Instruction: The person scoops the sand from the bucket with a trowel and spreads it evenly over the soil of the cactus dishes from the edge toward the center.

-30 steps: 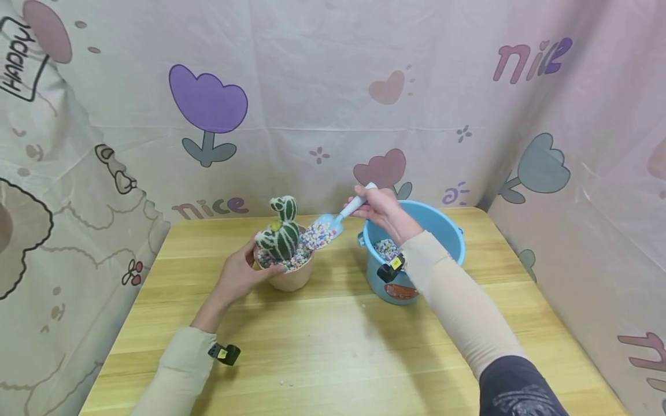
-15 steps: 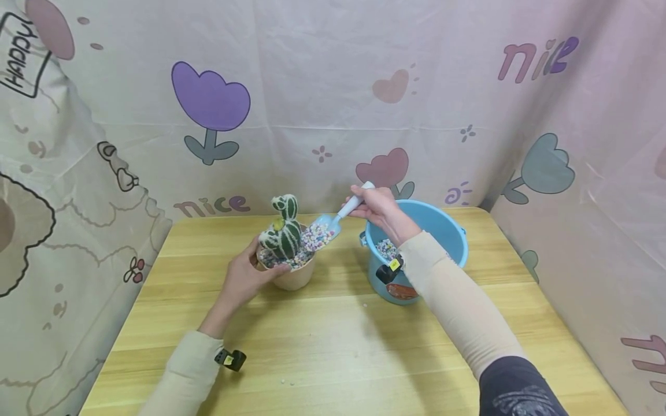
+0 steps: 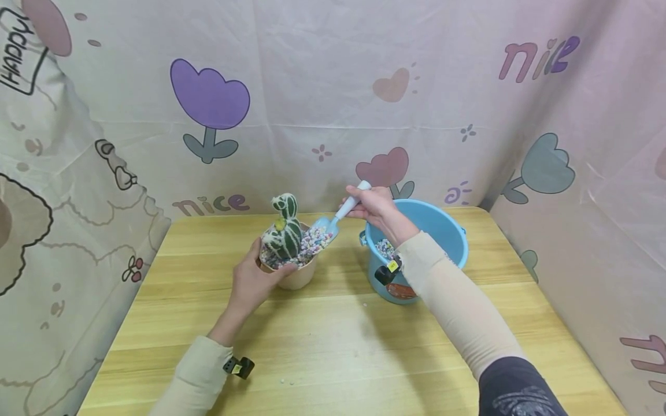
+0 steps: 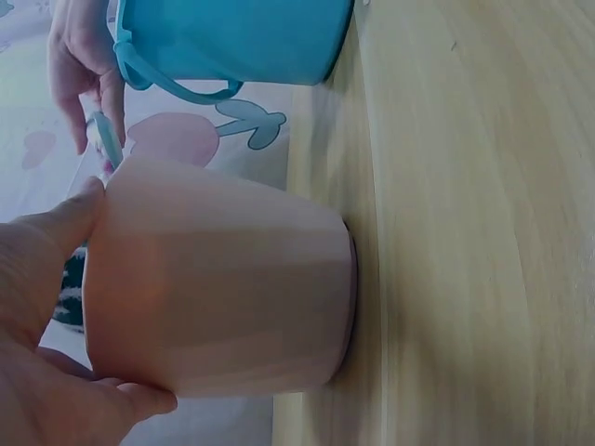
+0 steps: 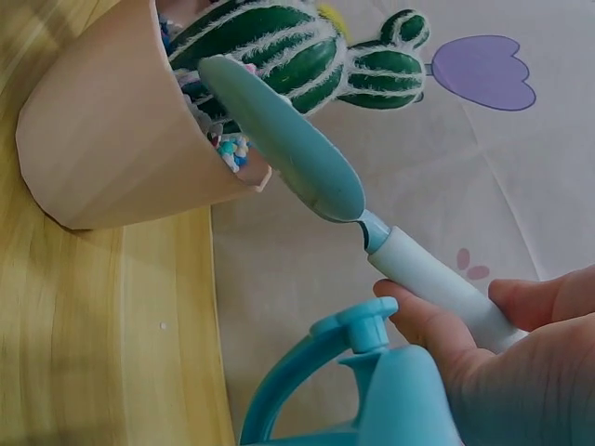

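A peach plant pot (image 3: 299, 280) stands on the table, holding a striped green cactus (image 3: 286, 240) and multicoloured pebbles. My left hand (image 3: 255, 283) grips it at the rim; in the left wrist view, thumb and fingers lie on opposite sides of the pot (image 4: 223, 288). My right hand (image 3: 377, 207) holds the pale handle of a small blue trowel (image 3: 333, 229). Its pebble-laden blade tilts down over the pot's right rim beside the cactus. From the right wrist, only the underside of the trowel blade (image 5: 288, 149) shows, hiding its load.
A blue bucket (image 3: 377, 274) with pebbles (image 3: 385, 248) inside stands right of the pot, under my right forearm. A few stray pebbles (image 3: 287, 381) lie on the wooden table (image 3: 333, 346). Printed cloth (image 3: 307, 69) hangs behind and along both sides.
The trowel has shifted slightly left and in over the pot, and its pebbles have spread toward the pot. My left hand and the pot have moved slightly right.
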